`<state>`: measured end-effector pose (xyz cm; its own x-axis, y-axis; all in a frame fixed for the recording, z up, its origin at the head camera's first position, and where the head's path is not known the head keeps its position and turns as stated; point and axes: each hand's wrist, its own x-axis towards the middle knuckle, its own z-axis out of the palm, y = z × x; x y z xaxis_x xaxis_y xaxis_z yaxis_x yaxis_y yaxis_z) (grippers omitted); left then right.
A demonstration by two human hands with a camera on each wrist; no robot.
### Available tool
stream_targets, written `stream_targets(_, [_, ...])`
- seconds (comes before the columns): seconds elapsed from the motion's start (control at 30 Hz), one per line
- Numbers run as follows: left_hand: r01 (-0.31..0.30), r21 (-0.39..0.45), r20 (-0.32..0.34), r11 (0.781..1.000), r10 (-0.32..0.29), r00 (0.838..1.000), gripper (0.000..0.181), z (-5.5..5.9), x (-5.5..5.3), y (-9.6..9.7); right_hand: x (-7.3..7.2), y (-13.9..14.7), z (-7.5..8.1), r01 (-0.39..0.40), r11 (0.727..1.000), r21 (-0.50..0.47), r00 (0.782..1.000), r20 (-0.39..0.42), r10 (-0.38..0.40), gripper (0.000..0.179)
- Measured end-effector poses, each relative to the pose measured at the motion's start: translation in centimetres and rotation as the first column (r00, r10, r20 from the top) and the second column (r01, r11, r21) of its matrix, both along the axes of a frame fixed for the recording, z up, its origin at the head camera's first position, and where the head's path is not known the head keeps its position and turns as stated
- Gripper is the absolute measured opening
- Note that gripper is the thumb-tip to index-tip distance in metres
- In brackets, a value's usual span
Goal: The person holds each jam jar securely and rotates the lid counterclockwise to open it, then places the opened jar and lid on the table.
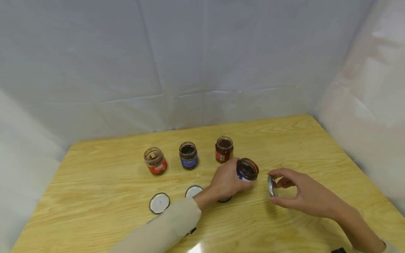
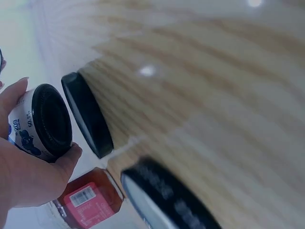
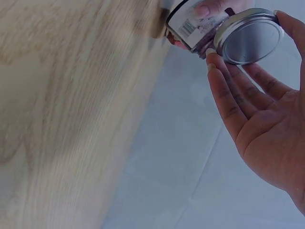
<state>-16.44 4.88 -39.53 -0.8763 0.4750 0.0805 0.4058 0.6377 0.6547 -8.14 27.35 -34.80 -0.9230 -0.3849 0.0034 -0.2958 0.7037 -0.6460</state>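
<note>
My left hand (image 1: 226,177) grips a dark jam jar (image 1: 248,169) with a blue and white label, tilted with its open mouth toward the right. In the left wrist view the jar's dark base (image 2: 53,119) faces the camera, and it is off the table. A silver metal lid (image 1: 271,186) stands on edge in the air, pinched at its rim between the thumb and fingers of my right hand (image 1: 311,196). A small gap parts lid and jar in the head view. The right wrist view shows the lid's flat face (image 3: 252,42).
Behind the hands stand three open jars: a red-labelled one (image 1: 155,161), a blue-labelled one (image 1: 188,155) and another red-labelled one (image 1: 224,149). Lids (image 1: 159,203) lie white side up on the wooden table (image 1: 95,189), one partly under the left wrist. White sheeting (image 1: 190,63) surrounds the table.
</note>
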Motion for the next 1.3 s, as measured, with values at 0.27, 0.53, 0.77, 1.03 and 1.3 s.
stream_targets(0.27, [0.036, -0.024, 0.010, 0.999, -0.035, 0.999, 0.072, -0.6, -0.6, 1.0, 0.0, 0.2, -0.6, 0.000, 1.000, -0.007, 1.000, 0.011, 0.000, 0.059])
stream_targets(0.53, [0.030, -0.050, 0.027, 0.998, -0.029, 0.999, 0.075, -0.5, -1.2, 1.6, 0.1, 0.1, -0.8, -0.011, 1.000, 0.001, 0.999, 0.030, 0.011, 0.059])
stream_targets(0.77, [0.010, -0.120, -0.013, 0.993, -0.011, 1.000, 0.071, -0.5, -1.8, 2.1, 0.2, 0.0, -1.4, -0.023, 0.997, 0.069, 0.998, -0.062, 0.027, 0.053])
stream_targets(1.03, [-0.012, -0.140, -0.024, 0.990, 0.009, 1.000, 0.068, -0.6, -2.2, 2.6, 0.3, -0.4, -1.9, -0.033, 0.996, 0.083, 0.994, -0.097, 0.041, 0.052])
stream_targets(1.3, [-0.063, -0.146, -0.024, 0.987, 0.061, 0.998, 0.070, -0.7, -2.5, 4.0, 0.3, -0.7, -2.1, -0.041, 0.995, 0.090, 0.996, -0.074, 0.048, 0.054])
